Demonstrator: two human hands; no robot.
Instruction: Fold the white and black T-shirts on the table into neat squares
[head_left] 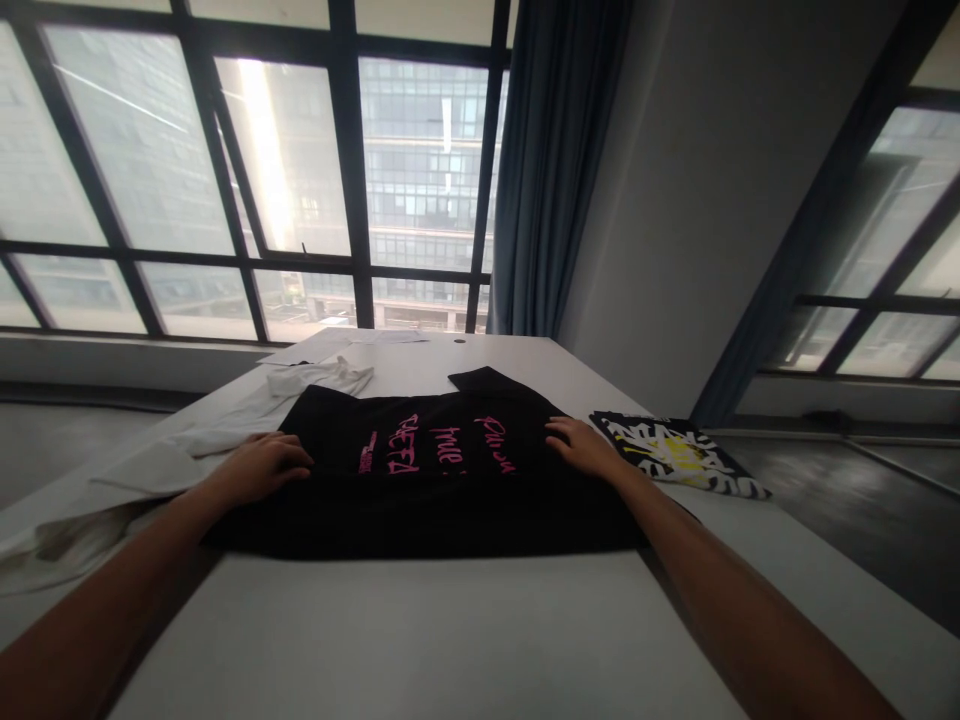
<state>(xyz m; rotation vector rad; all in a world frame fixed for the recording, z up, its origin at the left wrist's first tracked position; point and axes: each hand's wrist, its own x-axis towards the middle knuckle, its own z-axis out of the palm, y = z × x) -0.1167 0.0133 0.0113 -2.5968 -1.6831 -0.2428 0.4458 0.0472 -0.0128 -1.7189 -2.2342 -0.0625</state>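
Note:
A black T-shirt [442,515] with pink lettering lies across the white table [420,640] in front of me. Its near part is folded over, and the fold covers the lower ends of the letters. My left hand [264,466] rests on the shirt's left side, palm down, fingers stretched out loosely. On the right side of the print, my right hand [586,447] lies on the fabric with its fingers somewhat apart. One black sleeve [484,380] sticks out at the far edge of the shirt.
White crumpled garments [225,425] lie along the table's left side. A folded black garment with white and yellow print [667,455] sits at the right edge. Papers [390,337] are at the far end, before windows and a blue curtain [544,180].

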